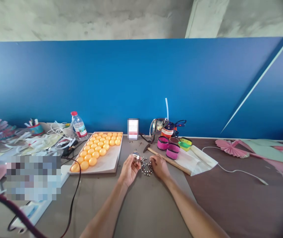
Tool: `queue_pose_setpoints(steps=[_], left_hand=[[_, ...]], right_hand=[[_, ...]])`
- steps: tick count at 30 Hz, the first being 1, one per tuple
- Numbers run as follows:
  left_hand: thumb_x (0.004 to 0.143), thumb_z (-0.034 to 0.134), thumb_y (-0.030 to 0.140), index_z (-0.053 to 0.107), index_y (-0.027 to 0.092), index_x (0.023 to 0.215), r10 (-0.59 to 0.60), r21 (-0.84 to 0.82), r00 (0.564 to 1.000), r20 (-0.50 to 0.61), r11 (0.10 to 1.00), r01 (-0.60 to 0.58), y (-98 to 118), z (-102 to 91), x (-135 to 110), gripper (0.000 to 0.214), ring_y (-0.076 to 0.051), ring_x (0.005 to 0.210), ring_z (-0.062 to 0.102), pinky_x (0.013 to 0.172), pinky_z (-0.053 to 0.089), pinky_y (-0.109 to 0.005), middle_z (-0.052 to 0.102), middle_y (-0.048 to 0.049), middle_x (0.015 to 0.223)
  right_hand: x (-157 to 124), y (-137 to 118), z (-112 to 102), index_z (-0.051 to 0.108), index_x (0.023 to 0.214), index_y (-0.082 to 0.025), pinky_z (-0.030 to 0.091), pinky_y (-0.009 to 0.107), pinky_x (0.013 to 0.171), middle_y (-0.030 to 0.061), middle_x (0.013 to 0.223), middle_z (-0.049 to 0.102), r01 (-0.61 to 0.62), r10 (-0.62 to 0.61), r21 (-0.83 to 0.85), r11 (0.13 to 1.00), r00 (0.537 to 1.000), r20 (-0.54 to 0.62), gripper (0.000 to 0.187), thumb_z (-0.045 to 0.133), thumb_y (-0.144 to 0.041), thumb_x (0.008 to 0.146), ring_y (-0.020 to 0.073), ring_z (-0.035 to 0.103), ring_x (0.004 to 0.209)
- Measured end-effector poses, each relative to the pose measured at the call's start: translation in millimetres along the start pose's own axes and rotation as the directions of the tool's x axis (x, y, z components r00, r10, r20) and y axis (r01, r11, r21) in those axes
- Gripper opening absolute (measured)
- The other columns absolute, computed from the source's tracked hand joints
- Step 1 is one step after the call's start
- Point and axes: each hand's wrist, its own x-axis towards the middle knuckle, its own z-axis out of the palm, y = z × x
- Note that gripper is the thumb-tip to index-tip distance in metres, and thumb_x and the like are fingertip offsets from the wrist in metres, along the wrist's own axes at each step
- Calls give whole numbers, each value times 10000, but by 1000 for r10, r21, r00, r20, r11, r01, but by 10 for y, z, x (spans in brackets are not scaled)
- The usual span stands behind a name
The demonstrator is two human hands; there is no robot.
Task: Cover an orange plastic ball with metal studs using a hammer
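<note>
My left hand [129, 169] is raised a little off the brown table [143, 205], fingers pinched round a small shiny metal piece [135, 156]. My right hand [159, 166] rests on the table with its fingers curled at a small pile of metal beads [146, 167]; what it grips, if anything, is hidden. A wooden-handled hammer [167, 160] lies just beyond the right hand.
A tray [106, 162] of orange balls sits at the left, a water bottle [79, 125] behind it. Pink tape rolls [168, 147], white paper [193, 158], a white cable [235, 171] and pink paper fans [230, 147] lie to the right. Black cables [73, 195] cross the left. Blue wall behind.
</note>
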Motion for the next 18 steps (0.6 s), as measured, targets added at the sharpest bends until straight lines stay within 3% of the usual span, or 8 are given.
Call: queue_pose_setpoints(steps=[4, 10, 14, 18], left_hand=[[824, 511, 456, 606, 117, 901, -74, -77, 997, 19, 994, 75, 19, -54, 19, 361, -94, 465, 503, 471, 411, -211, 599, -46, 633], [879, 415, 375, 612, 96, 730, -160, -137, 987, 9, 978, 160, -18, -21, 23, 373, -149, 591, 594, 600, 479, -263, 632, -94, 677], [865, 445, 241, 625, 127, 807, -142, -218, 990, -11, 966, 136, -56, -33, 21, 221, -145, 724, 617, 724, 470, -261, 650, -62, 758], [848, 433, 481, 593, 192, 1056, -113, -223, 982, 152, 964, 146, -59, -81, -1, 390, -229, 1089, 526, 920, 385, -359, 618, -89, 1064]], right_hand=[[61, -141, -6, 607, 800, -183, 425, 286, 783, 64, 806, 627, 47, -32, 156, 987, 995, -100, 295, 352, -301, 888, 172, 568, 828], [243, -696, -47, 567, 1059, -166, 412, 313, 906, 100, 1059, 584, 149, -98, 325, 934, 981, -168, 383, 257, -350, 929, 171, 519, 1031], [269, -969, 31, 547, 1140, -164, 350, 379, 980, 113, 1167, 546, 230, -205, 182, 956, 968, -144, 388, 277, -339, 924, 207, 450, 1134], [66, -1162, 133, 553, 1158, -198, 244, 451, 1037, 86, 1197, 544, 280, -278, 18, 960, 958, -64, 347, 369, -330, 895, 254, 354, 1229]])
